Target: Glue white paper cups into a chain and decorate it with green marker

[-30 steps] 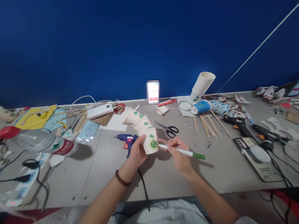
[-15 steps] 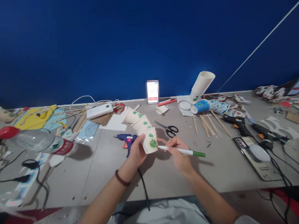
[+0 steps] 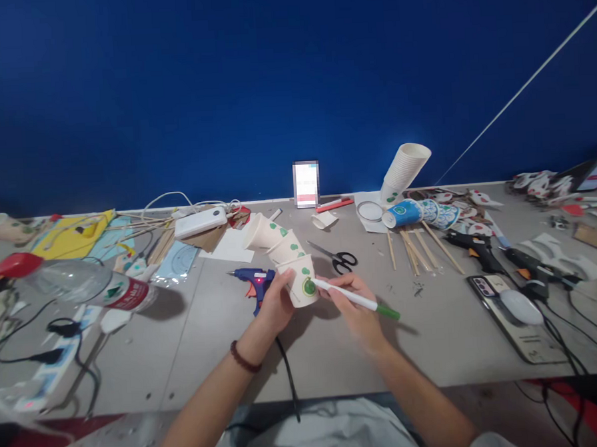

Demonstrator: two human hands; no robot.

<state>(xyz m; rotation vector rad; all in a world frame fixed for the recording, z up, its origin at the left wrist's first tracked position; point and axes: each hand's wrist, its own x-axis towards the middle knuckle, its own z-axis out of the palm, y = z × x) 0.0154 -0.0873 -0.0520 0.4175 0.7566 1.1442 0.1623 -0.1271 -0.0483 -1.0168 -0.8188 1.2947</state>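
Right hand [image 3: 355, 307] has moved in towards the cup: green marker [image 3: 355, 300] tip was just clear of the green dot half a second ago, now it sits on the dot. Marker is also tilted steeper, its green cap end pulled in and lower than before. Left hand [image 3: 275, 305] has turned the chain of paper cups [image 3: 285, 257] slightly; the near cup leans a little more to the right and the far cups sit a touch further left. Whole view has shifted a hair, so the worktop [image 3: 434, 336] things look marginally displaced.
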